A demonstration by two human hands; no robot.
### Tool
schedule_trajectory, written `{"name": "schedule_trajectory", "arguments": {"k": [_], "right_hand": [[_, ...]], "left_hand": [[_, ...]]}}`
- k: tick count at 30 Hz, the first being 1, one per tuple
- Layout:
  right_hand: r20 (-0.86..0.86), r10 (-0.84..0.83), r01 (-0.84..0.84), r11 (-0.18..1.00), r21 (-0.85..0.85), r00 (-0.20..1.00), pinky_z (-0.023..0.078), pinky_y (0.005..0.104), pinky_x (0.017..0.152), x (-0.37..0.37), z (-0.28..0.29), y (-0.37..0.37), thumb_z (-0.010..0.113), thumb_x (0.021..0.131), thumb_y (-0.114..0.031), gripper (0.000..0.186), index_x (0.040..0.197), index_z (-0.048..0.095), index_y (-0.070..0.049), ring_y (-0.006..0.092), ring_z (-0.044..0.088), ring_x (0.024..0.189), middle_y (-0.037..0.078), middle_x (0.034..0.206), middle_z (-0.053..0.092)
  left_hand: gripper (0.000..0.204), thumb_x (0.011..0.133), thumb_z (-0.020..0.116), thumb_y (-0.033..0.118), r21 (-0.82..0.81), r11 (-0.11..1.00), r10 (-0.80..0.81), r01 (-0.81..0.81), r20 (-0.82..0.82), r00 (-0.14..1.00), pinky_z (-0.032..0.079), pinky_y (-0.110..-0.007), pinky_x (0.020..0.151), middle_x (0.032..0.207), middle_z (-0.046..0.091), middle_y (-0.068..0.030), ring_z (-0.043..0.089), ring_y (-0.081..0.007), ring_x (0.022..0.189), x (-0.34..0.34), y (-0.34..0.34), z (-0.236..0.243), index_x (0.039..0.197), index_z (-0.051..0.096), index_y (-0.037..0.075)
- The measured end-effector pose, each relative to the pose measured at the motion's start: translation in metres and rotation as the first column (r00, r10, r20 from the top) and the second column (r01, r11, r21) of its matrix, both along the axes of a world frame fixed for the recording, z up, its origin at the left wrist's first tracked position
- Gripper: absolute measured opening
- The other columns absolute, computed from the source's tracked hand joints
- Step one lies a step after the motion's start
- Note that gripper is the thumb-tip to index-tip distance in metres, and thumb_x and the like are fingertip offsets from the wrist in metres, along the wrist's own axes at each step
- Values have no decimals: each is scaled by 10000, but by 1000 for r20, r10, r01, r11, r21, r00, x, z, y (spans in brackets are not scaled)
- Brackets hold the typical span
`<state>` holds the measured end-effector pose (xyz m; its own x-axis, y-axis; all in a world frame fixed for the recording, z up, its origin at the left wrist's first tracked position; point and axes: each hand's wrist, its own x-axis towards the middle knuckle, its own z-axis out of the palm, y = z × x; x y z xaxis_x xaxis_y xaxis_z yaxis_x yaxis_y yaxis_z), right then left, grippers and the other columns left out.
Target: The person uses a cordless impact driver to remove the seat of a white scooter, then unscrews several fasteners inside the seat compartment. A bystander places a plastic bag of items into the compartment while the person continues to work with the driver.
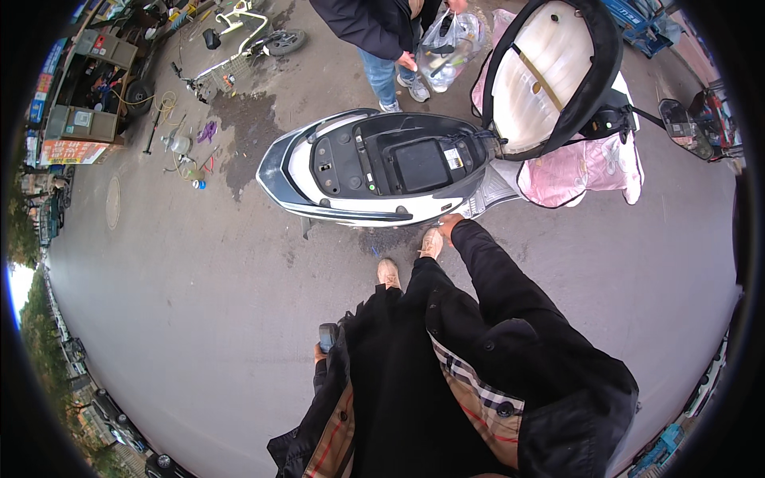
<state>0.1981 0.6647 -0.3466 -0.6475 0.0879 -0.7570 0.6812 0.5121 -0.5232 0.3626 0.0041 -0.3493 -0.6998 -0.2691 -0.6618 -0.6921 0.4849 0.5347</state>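
A white and dark electric scooter [279, 179] stands in front of me, with its seat [550, 56] tipped up to the right and its pale underside showing. The storage well [424, 163] under the seat is uncovered and holds something black. My right hand [451, 226] is at the scooter's near side, close to the footboard; its fingers are curled, and a small light thing at the fingertips is too small to name. My left hand [319, 352], low beside my coat, is mostly hidden behind a dark phone-like device [327, 335] that it grips.
Across the scooter stands another person [362, 32] with a clear plastic bag [451, 49]. A pink quilted cover [578, 171] hangs at the scooter's front. Far left are a small bike [247, 44], a tool cart [84, 119], and hoses and bottles [182, 145] on the asphalt.
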Motion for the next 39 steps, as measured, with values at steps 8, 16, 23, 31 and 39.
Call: {"name": "schedule_trajectory", "arguments": {"k": [8, 16, 23, 31, 39], "right_hand": [[-251, 443, -388, 890, 241, 861, 604, 398, 655, 58, -47, -2, 618, 813, -145, 385, 1168, 702, -23, 292, 726, 645, 186, 909, 724], [-141, 245, -234, 968, 91, 959, 592, 392, 577, 83, -73, -20, 653, 799, -121, 475, 1269, 700, -72, 246, 698, 577, 132, 987, 752], [-162, 55, -54, 998, 9, 985, 572, 398, 547, 72, -27, -25, 670, 769, -110, 483, 1246, 702, -41, 262, 689, 562, 145, 983, 750], [103, -440, 448, 890, -82, 892, 582, 387, 569, 50, 51, -39, 647, 763, -94, 549, 1310, 690, -58, 261, 693, 581, 156, 1044, 756], [-78, -436, 430, 899, -87, 896, 549, 366, 593, 0, 114, -38, 676, 786, -94, 558, 1341, 637, -46, 250, 671, 633, 173, 912, 716]], "left_hand": [[706, 716, 897, 379, -4, 1000, -5, 5, 23, 1000, 536, -398, 905, 1102, 723, -142, 685, -273, 1025, -23, 12, 1, 1304, 604, 119], [678, 697, 918, 345, 103, 994, 43, -33, -93, 995, 540, -401, 879, 1060, 732, -122, 685, -253, 981, -32, 21, 6, 1269, 631, 122], [580, 768, 876, 306, -105, 991, -90, 88, -13, 996, 529, -396, 886, 1061, 723, -97, 665, -232, 959, -39, 28, -16, 1254, 637, 98], [534, 818, 845, 285, -62, 992, -110, 109, -13, 994, 512, -383, 865, 1061, 708, -96, 634, -220, 957, -34, 5, -20, 1262, 626, 87], [531, 820, 844, 299, -64, 991, -124, 121, -41, 991, 513, -390, 845, 1038, 711, -96, 633, -228, 940, -41, 5, -20, 1254, 625, 86]]}}
